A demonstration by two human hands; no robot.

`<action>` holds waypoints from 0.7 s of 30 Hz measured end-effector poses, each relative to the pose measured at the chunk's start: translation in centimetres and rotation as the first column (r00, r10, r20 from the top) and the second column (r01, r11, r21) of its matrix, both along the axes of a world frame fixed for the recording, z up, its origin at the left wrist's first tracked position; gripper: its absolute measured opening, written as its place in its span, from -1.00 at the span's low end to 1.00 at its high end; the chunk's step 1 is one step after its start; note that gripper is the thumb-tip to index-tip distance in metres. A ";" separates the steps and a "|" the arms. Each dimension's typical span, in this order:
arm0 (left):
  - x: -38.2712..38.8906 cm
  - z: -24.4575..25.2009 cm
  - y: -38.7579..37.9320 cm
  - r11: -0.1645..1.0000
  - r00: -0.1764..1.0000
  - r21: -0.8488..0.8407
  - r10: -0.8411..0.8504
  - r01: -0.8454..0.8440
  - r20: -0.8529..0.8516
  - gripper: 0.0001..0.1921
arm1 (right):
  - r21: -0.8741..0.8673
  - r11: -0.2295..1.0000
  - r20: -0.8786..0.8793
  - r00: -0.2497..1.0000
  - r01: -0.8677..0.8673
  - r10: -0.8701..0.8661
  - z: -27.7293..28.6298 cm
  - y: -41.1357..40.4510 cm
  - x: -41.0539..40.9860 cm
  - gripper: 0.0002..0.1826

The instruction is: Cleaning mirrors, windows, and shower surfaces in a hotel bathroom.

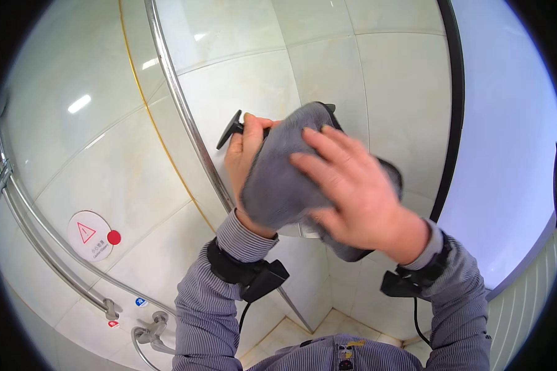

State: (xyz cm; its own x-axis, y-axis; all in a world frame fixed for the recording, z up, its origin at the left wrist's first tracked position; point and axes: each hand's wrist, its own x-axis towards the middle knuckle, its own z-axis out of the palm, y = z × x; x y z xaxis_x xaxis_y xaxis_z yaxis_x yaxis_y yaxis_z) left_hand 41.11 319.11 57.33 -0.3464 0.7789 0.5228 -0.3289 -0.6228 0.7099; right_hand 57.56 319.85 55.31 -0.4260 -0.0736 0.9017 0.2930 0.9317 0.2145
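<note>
My left hand [245,150] is raised before the tiled wall, its fingers wrapped around a black handled object. The black T-shaped end [230,130] of that object sticks out to the left of the fingers. A grey cloth [274,181] with dark edging drapes over the object and part of my left hand. Much of the object is therefore hidden, and its kind is unclear. My right hand [352,190], slightly blurred, lies on the cloth with its fingers spread and its thumb at a fold, holding the cloth against what is underneath.
A vertical metal pole [181,102] stands close left of my left hand. Farther left are a shower rail [42,250], a mixer tap [153,331] and a round warning sign [89,235]. A black frame [455,92] edges a pale panel [501,139] on the right.
</note>
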 end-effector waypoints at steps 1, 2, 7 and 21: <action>-0.1 -0.1 -0.2 1.000 1.000 0.003 -0.006 0.006 0.001 -0.68 | 0.003 1.000 0.001 1.000 0.006 -0.006 -0.2 -0.5 -0.5 -0.31; 0.0 -0.3 -0.2 0.995 0.986 0.055 0.089 -0.082 -0.141 -0.67 | -0.039 0.999 -0.010 1.000 -0.009 0.008 -0.3 -0.6 -0.8 -0.31; 0.2 -0.5 -1.5 0.993 0.994 0.103 0.073 -0.064 -0.086 -0.67 | -0.732 0.556 -0.274 0.917 -0.394 0.288 -0.2 0.5 -0.5 -0.39; -2.6 0.3 -4.2 0.913 0.990 0.407 0.036 0.021 -0.133 -0.68 | -0.524 -0.317 -0.846 0.443 -0.790 0.295 -6.1 2.5 -2.9 -0.51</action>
State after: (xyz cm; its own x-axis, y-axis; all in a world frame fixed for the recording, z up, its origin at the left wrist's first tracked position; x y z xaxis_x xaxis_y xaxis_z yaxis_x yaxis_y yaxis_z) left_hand 38.47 314.96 57.61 -0.2552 0.4862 0.8358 -0.2424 -0.8689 0.4315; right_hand 54.64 322.39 49.18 -0.5120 0.7102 0.4832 -0.6973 -0.0151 -0.7166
